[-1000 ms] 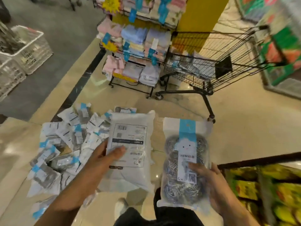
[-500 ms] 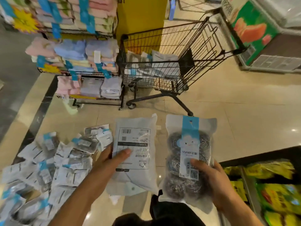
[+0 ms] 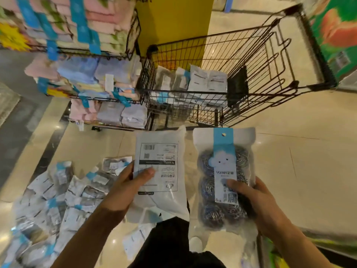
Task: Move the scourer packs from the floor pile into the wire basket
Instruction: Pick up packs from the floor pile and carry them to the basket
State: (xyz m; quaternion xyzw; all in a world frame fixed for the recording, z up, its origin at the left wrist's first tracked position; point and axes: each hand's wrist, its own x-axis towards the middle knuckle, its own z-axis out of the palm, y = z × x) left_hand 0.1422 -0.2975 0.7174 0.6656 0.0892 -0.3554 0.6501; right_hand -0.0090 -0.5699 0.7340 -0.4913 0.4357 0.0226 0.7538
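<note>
**Two scourer packs held up, one per hand**

Two packs raised side by side in front of the wire basket (image 3: 228, 78), not yet inside it.

Left hand (image 3: 125, 188): thumb curled over the front of a back-facing pack (image 3: 160, 171), remaining fingers hidden behind it, gripping along its left edge. White printed label and barcode just above the thumb; crumpled bottom of the pack hanging below the grip.

Right hand (image 3: 258, 202): thumb pressed on the lower part of the blue-and-white label of a front-facing pack (image 3: 224, 178), other fingers wrapped behind its right edge. Steel scourer coils visible through the clear film, above, beside and below the thumb; blue header strip with hang hole well above the fingers.

Between the two thumbs: near edges of both packs, close together, whether touching cannot be told.

Beyond the fingertips, further up: dark wire basket on wheels, several packs (image 3: 197, 82) already standing inside against its near-left corner. Left of the left hand, lower down: floor pile (image 3: 58, 200) of remaining packs spread over the glossy beige tile floor (image 3: 309, 151), some face up, some label up. Left of the basket: wire rack (image 3: 92, 74) stacked with folded pastel cloths. Behind the basket: yellow pillar (image 3: 173, 22). Below the wrists: dark trousers and a pale shoe (image 3: 195, 244).
</note>
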